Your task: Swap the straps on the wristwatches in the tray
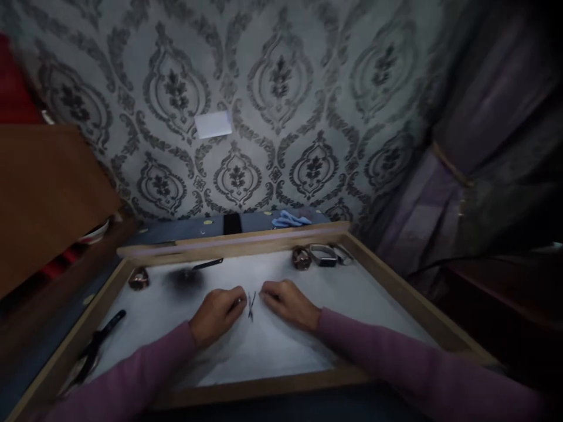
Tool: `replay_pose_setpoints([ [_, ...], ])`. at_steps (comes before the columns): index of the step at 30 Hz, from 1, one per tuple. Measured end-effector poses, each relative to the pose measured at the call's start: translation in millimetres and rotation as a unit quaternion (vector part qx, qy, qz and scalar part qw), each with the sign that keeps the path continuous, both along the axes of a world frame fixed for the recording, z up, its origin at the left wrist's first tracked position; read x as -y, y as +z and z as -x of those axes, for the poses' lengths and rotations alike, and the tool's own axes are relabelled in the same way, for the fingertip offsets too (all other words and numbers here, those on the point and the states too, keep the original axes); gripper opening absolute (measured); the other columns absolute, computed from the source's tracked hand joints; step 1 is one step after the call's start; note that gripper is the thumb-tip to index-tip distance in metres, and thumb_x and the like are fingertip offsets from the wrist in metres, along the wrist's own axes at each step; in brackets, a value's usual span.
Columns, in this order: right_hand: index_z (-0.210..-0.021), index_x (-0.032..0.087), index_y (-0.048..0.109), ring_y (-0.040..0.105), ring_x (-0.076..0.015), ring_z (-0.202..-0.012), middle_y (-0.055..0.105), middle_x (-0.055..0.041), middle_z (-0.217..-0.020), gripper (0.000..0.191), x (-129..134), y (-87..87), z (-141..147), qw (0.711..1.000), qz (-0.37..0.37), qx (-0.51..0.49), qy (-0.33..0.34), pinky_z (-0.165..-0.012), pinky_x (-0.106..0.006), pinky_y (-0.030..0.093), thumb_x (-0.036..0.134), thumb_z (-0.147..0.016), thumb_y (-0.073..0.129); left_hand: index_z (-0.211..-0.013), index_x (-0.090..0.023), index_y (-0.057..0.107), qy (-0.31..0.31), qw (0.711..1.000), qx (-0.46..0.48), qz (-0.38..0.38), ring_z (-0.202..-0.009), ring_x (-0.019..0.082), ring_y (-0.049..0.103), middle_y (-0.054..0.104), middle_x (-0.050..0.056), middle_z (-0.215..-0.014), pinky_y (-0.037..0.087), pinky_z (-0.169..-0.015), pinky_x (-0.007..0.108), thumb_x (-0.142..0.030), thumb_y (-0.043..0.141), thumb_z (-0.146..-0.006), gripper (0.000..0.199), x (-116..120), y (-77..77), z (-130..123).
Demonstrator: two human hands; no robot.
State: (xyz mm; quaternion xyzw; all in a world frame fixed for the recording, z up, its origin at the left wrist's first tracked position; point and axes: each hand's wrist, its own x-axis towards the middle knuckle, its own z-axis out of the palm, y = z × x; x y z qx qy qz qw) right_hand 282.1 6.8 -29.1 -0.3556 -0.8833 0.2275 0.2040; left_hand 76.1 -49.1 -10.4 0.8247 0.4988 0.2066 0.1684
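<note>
Left hand and right hand, fingers pinched, face each other above a framed tray; any grip is unclear. Between them lies a thin crossed tool; small, steady finger movements suit it.

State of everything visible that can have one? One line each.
Left hand: fingers curled shut, contents unclear.
Right hand: fingers curled shut, contents unclear.
Thin crossed tool: upper ends spread.
Silver-banded watch: band looped.
Black-strapped item: blurred, fastening unclear.
Blue cloth: crumpled.
Curtain: tied back.
</note>
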Motion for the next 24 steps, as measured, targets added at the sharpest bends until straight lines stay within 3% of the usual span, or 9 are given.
replay_pose_setpoints([
  [9,-0.070,0.018,0.058,0.051,-0.0141,-0.053,0.056,-0.0007,-0.057,0.030,-5,-5.9,6,0.999,0.042,-0.013,-0.006,-0.054,-0.024,0.034,0.031,-0.091,0.041,-0.088,-0.022,0.061,0.006,0.997,-0.075,-0.028,-0.066,0.016,0.060,0.064,0.000,-0.068,0.041,-0.064,0.025,-0.022,0.045,-0.093,0.016,-9,-4.4,7],
  [15,-0.067,0.020,0.053,0.049,-0.0143,-0.051,0.054,-0.0005,-0.056,0.033,-6,-6.1,6,0.999,0.040,-0.014,0.005,-0.052,-0.026,0.034,0.034,-0.092,0.038,-0.094,-0.017,0.059,0.090,0.982,-0.156,-0.052,-0.099,0.023,0.055,0.062,0.011,-0.103,0.045,-0.084,0.034,-0.009,0.044,-0.089,0.018,-26,-2.0,26],
  [19,-0.067,0.020,0.055,0.050,-0.0147,-0.051,0.055,-0.0010,-0.056,0.034,-6,-4.1,6,0.999,0.041,-0.005,0.003,-0.052,-0.026,0.036,0.035,-0.092,0.036,-0.099,-0.015,0.058,0.142,0.967,-0.206,-0.052,-0.105,0.026,0.051,0.058,0.013,-0.110,0.044,-0.090,0.041,-0.011,0.044,-0.090,0.017,-33,0.1,42],
  [24,-0.070,0.018,0.059,0.053,-0.0152,-0.052,0.057,-0.0019,-0.057,0.037,-3,2.0,7,0.999,0.042,0.003,0.007,-0.053,-0.026,0.038,0.037,-0.093,0.035,-0.107,-0.014,0.057,0.158,0.957,-0.241,-0.038,-0.109,0.028,0.050,0.056,0.013,-0.116,0.044,-0.089,0.042,-0.016,0.047,-0.091,0.019,-35,4.6,49],
])
